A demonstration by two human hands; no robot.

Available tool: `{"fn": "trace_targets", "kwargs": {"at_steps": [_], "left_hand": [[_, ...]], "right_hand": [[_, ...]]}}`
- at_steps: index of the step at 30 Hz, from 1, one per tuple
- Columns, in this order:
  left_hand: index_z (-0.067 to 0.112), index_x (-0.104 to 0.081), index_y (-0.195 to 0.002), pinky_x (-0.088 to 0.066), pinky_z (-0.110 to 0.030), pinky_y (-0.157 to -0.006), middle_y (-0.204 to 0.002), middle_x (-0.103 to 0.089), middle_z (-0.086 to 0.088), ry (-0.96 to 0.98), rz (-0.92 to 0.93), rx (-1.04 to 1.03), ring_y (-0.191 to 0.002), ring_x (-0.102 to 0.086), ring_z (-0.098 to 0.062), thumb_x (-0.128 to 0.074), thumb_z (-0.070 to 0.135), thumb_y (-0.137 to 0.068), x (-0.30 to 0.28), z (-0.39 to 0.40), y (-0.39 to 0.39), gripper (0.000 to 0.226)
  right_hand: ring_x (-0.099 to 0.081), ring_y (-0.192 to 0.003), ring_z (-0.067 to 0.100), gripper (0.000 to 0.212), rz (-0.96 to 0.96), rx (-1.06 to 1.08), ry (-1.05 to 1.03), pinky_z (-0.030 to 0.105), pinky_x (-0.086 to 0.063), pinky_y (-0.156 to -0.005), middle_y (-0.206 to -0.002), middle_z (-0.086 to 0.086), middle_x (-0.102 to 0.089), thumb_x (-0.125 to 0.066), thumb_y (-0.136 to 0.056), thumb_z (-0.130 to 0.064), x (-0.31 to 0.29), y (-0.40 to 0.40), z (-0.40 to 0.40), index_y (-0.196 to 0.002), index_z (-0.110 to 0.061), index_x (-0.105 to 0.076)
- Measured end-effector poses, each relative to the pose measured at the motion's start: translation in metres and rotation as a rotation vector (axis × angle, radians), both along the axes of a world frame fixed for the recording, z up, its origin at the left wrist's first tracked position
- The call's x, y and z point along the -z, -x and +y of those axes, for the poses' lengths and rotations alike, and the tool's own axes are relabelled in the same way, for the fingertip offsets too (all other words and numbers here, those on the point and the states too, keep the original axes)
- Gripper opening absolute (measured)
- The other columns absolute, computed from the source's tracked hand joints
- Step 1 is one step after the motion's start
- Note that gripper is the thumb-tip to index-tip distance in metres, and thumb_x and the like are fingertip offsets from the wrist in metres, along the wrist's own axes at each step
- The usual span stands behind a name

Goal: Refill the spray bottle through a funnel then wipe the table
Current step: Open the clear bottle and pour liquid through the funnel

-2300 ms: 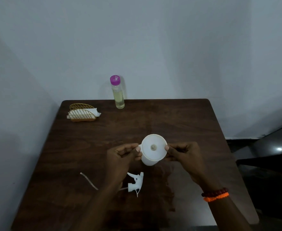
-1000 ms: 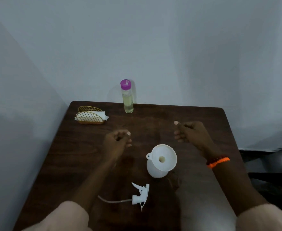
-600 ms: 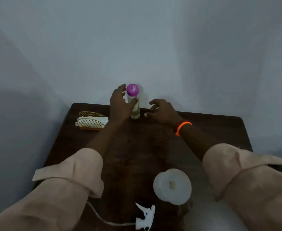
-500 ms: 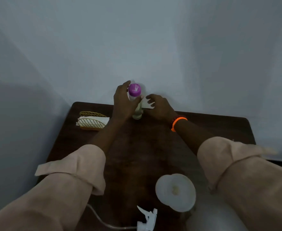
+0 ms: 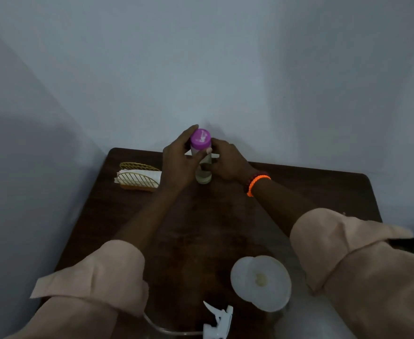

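1. The refill bottle (image 5: 203, 167) stands upright at the table's (image 5: 299, 192) far edge, long axis vertical, purple cap (image 5: 200, 139) up.
2. The left hand (image 5: 179, 162) curls round its left side, the right hand (image 5: 228, 162) round its right; the bottle sits between them.
3. The cap bears a pale mark, unreadable.
4. The white funnel (image 5: 261, 282) sits near, mouth up, beside the trigger sprayer (image 5: 218, 321).

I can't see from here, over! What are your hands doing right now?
Left hand and right hand both grip the purple-capped bottle, cap still on. Funnel sits ready near me. Nothing in the way.
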State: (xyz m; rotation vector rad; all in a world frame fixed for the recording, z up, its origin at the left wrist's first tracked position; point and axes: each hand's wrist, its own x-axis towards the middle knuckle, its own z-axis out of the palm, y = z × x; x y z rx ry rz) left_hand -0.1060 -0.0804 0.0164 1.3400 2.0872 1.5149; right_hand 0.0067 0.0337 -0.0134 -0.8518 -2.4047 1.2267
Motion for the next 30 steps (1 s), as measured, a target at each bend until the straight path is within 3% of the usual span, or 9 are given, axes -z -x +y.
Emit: {"fn": "trace_targets", "kwargs": {"at_steps": [1, 4, 7, 11, 16, 22, 26, 29, 30], "left_hand": [[0.006, -0.060, -0.135, -0.052, -0.010, -0.093, -0.131, -0.068, -0.007, -0.010, 0.013, 0.001, -0.115, -0.064, -0.011, -0.083, 0.021, -0.081, -0.009, -0.007, -0.002, 0.061], [0.010, -0.059, -0.136, -0.054, -0.012, -0.091, -0.131, -0.067, -0.004, -0.031, 0.021, 0.031, -0.114, -0.064, -0.010, -0.084, 0.025, -0.081, -0.042, -0.032, -0.009, 0.062], [0.017, -0.058, -0.136, -0.060, -0.023, -0.089, -0.134, -0.064, 0.001, -0.032, -0.036, 0.096, -0.116, -0.064, -0.013, -0.084, 0.034, -0.079, -0.075, -0.062, -0.016, 0.064], [0.024, -0.062, -0.132, -0.062, -0.040, -0.090, -0.133, -0.065, 0.006, -0.053, -0.145, 0.167, -0.114, -0.068, -0.016, -0.080, 0.039, -0.082, -0.124, -0.110, -0.024, 0.055], [0.007, -0.065, -0.129, -0.059, -0.027, -0.093, -0.119, -0.073, -0.003, -0.126, -0.245, 0.267, -0.109, -0.072, -0.014, -0.081, 0.022, -0.077, -0.178, -0.163, -0.038, 0.056], [0.009, -0.071, -0.116, -0.060, -0.026, -0.089, -0.109, -0.078, 0.000, -0.112, -0.305, 0.391, -0.102, -0.075, -0.017, -0.084, 0.017, -0.067, -0.175, -0.213, -0.061, 0.052], [0.010, -0.071, -0.116, -0.059, -0.024, -0.087, -0.110, -0.078, 0.001, -0.076, -0.365, 0.435, -0.103, -0.075, -0.016, -0.085, 0.012, -0.066, -0.140, -0.239, -0.084, 0.053], [0.012, -0.070, -0.120, -0.060, -0.031, -0.091, -0.114, -0.077, -0.001, -0.043, -0.354, 0.450, -0.108, -0.073, -0.017, -0.087, 0.015, -0.067, -0.112, -0.259, -0.099, 0.056], [0.013, -0.070, -0.121, -0.060, -0.033, -0.092, -0.116, -0.076, 0.000, -0.027, -0.342, 0.456, -0.109, -0.072, -0.016, -0.087, 0.017, -0.067, -0.103, -0.265, -0.104, 0.057]], "right_hand": [[-0.066, -0.115, 0.021, 0.058, 0.021, -0.018, -0.002, 0.019, -0.056, -0.088, -0.125, 0.007, -0.069, -0.083, -0.078, -0.015, -0.009, -0.003, -0.006, -0.131, -0.007, -0.059], [-0.069, -0.107, 0.019, 0.058, 0.062, -0.044, -0.024, 0.037, -0.060, -0.089, -0.120, 0.005, -0.071, -0.084, -0.077, -0.021, -0.041, -0.014, -0.029, -0.128, -0.010, -0.060], [-0.072, -0.103, 0.019, 0.059, 0.081, -0.064, -0.037, 0.045, -0.061, -0.087, -0.116, 0.005, -0.073, -0.084, -0.073, -0.028, -0.074, -0.029, -0.055, -0.125, -0.011, -0.062], [-0.073, -0.096, 0.017, 0.055, 0.115, -0.058, -0.070, 0.045, -0.061, -0.084, -0.110, 0.005, -0.075, -0.085, -0.073, -0.028, -0.120, -0.049, -0.104, -0.121, -0.009, -0.064], [-0.074, -0.094, 0.016, 0.053, 0.180, -0.056, -0.079, 0.045, -0.061, -0.083, -0.106, 0.001, -0.076, -0.085, -0.072, -0.036, -0.163, -0.064, -0.168, -0.117, -0.014, -0.066], [-0.075, -0.094, 0.016, 0.049, 0.254, 0.071, 0.010, 0.048, -0.061, -0.083, -0.104, 0.000, -0.078, -0.085, -0.070, -0.038, -0.145, -0.101, -0.242, -0.112, -0.017, -0.069], [-0.075, -0.085, 0.011, 0.044, 0.203, 0.194, 0.016, 0.044, -0.061, -0.077, -0.093, -0.003, -0.078, -0.086, -0.068, -0.040, -0.112, -0.132, -0.282, -0.105, -0.022, -0.070], [-0.069, -0.076, -0.006, 0.033, 0.164, 0.268, -0.016, 0.012, -0.054, -0.068, -0.078, -0.016, -0.072, -0.088, -0.072, -0.028, -0.094, -0.152, -0.311, -0.098, -0.022, -0.069], [-0.068, -0.076, -0.007, 0.032, 0.147, 0.285, -0.035, 0.008, -0.050, -0.066, -0.077, -0.020, -0.070, -0.087, -0.072, -0.026, -0.088, -0.159, -0.319, -0.099, -0.024, -0.069]]}}
